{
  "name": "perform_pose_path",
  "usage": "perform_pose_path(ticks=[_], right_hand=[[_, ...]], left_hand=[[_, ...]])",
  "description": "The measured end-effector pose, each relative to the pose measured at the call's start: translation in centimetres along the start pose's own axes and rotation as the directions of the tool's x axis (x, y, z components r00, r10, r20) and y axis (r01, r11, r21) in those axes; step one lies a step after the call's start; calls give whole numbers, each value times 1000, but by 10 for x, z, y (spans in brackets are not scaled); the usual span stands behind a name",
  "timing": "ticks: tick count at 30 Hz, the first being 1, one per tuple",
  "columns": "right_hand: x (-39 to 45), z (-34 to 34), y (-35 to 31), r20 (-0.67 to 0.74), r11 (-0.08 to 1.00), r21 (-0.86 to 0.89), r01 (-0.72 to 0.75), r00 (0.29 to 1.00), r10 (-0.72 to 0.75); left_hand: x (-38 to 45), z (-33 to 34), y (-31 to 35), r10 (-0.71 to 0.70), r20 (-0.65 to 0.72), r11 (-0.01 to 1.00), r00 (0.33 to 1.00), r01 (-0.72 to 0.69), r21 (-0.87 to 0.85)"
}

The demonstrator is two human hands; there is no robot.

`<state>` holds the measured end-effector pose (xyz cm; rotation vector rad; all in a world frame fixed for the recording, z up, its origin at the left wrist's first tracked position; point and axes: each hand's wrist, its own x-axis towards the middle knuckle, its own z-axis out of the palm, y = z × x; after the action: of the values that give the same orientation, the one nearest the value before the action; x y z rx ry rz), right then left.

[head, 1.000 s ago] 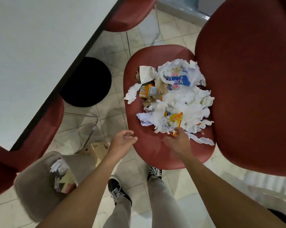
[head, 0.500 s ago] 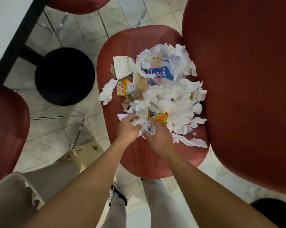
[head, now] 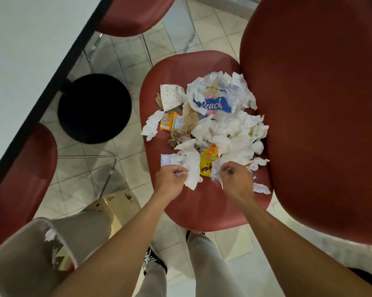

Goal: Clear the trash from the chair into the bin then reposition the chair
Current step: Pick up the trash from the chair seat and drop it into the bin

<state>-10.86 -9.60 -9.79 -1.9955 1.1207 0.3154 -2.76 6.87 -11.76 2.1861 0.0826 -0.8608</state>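
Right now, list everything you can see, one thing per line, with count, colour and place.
chair: one, red, centre, seat under the trash.
white tissues: many, crumpled, piled on the seat.
Peach wrapper: one, clear and blue, far side of the pile.
dotted napkin: one, white with red dots, far left of the pile.
orange packet: one, left of the pile.
yellow wrapper: one, near edge, between the hands.
bin: one, beige, lower left, holding some trash.
cardboard box: one, brown, on the floor behind the bin.
table: one, white, upper left.
left hand: grip on a white tissue.
right hand: grip on crumpled tissue.
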Motion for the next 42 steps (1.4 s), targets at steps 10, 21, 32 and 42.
perform_pose_path(ticks=[10,21,32,42], right_hand=[[-57,-42,-20,-169,994,108,19,986,0],[-124,-34,-49,-197,986,129,108,977,-81],[-194,61,-106,-12,947,56,317,948,-317],[-269,175,-163,223,882,4,472,859,-461]], left_hand=[[-59,-23,14,122,58,989,991,-116,-86],[-117,-76,5,146,17,970,989,-140,-197],[-187,-181,-84,65,-165,932,984,-119,-344],[-233,-261,-190,-215,-330,864,919,21,-503]])
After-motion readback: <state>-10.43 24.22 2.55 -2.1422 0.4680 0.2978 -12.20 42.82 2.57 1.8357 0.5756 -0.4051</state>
